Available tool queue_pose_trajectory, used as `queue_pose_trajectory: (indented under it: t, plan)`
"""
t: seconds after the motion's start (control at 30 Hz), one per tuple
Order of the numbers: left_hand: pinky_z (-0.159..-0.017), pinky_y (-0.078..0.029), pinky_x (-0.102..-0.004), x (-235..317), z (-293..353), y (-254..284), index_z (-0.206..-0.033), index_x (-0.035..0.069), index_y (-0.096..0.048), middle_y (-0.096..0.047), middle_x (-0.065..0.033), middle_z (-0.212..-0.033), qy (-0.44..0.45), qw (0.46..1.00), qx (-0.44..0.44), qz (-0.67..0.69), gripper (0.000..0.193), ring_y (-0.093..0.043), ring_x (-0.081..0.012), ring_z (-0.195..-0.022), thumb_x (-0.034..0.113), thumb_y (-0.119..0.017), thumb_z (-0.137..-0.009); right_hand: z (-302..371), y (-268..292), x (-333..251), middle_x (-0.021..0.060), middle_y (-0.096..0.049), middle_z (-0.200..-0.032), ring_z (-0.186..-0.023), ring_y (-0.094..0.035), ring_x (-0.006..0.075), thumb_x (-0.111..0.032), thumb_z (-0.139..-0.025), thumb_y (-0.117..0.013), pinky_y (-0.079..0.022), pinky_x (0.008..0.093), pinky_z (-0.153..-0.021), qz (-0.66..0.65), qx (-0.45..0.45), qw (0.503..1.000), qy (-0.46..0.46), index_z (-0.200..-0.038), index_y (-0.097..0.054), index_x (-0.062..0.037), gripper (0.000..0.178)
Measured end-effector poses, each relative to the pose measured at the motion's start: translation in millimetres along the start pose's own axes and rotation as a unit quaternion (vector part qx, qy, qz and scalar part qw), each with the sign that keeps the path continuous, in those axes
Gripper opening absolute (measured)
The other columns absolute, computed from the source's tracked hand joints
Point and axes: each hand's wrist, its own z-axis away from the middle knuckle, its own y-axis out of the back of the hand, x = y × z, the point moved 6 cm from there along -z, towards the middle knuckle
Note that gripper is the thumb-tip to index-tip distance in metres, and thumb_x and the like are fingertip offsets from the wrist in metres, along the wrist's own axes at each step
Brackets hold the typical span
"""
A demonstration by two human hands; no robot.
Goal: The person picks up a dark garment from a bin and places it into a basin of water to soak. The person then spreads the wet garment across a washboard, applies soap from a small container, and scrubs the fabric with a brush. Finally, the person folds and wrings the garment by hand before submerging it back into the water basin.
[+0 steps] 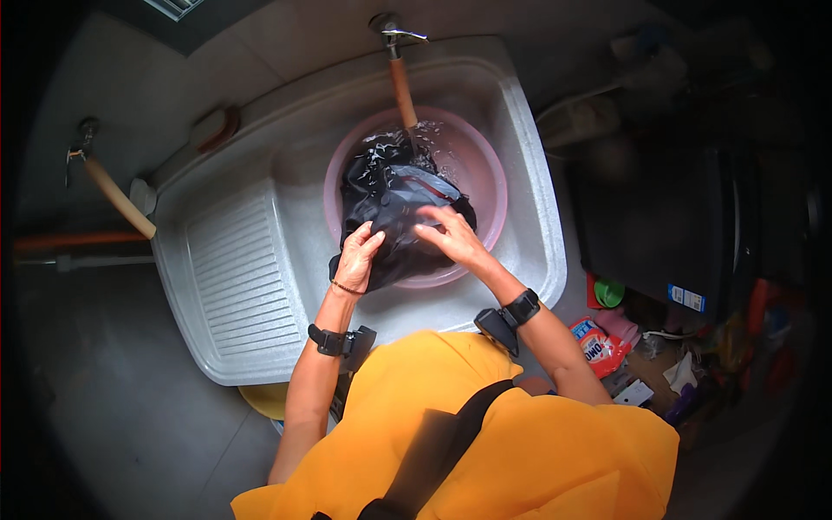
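Leaning over a grey sink (pixel 381 314) here, attending to a wet dark cloth (pixel 384 206) lying bunched inside a pink basin (pixel 488 178) at the frame's upper centre. Resting the left grip (pixel 354 259) near the cloth's lower-left edge, curling thumb and fingertips nearly together; failing to tell from this angle whether pinching fabric or merely touching it. And on the other side, spreading the right grip (pixel 458 238) open over the cloth's lower-right part, showing blurred fingers and clasping nothing visible! Angling both palms inward, presumably for reaching the fabric from two sides. Nesting the basin inside the sink, probably to catch any spill. Running a tan hose (pixel 402 91) from the tap (pixel 392 31) at the upper centre down past the basin's far rim, likely to guide water onto the cloth without much splashing. Spotting a ribbed washboard (pixel 243 273) at left centre, moulded beside the bowl, apparently for scrubbing close by.
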Motion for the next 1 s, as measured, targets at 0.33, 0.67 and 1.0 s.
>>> queue_pose_trajectory:
  t: [0.33, 0.67, 1.0]
  plan:
    - [-0.076, -0.044, -0.0204, -8, -7, 9, -0.1, 0.003, -0.06, -0.061, 0.0026, -0.093, -0.017, 0.999, 0.016, -0.048, 0.013, -0.054, -0.005, -0.083, 0.006, -0.056, -0.088, 16, 17, -46, 0.0072, -0.06, -0.08, -0.078, -0.056, 0.0239, -0.011, -0.066, -0.071, -0.042, 0.033, -0.076, 0.082, 0.107, 0.974, 0.182, -0.079, -0.063, -0.0033, 0.017]
    - [-0.072, -0.046, -0.0195, -4, -12, -3, -0.096, 0.005, -0.059, -0.06, 0.0036, -0.088, -0.035, 0.995, 0.011, -0.09, 0.009, -0.054, -0.004, -0.079, 0.007, -0.057, -0.088, 19, 4, -27, 0.0053, -0.059, -0.074, -0.075, -0.059, 0.0166, -0.016, -0.076, -0.065, -0.046, 0.0301, -0.068, -0.056, -0.139, 0.985, 0.08, -0.08, -0.061, -0.0024, 0.015]
    - [-0.078, -0.044, -0.0202, -2, -7, -9, -0.101, 0.0, -0.058, -0.057, 0.0016, -0.094, -0.006, 0.996, -0.019, -0.087, 0.019, -0.052, -0.0059, -0.087, 0.005, -0.062, -0.083, 5, -14, -20, 0.0086, -0.06, -0.062, -0.056, -0.061, 0.0174, -0.017, -0.074, -0.071, -0.047, 0.0306, -0.052, 0.066, -0.014, 0.998, 0.009, -0.079, -0.063, -0.0001, 0.019]
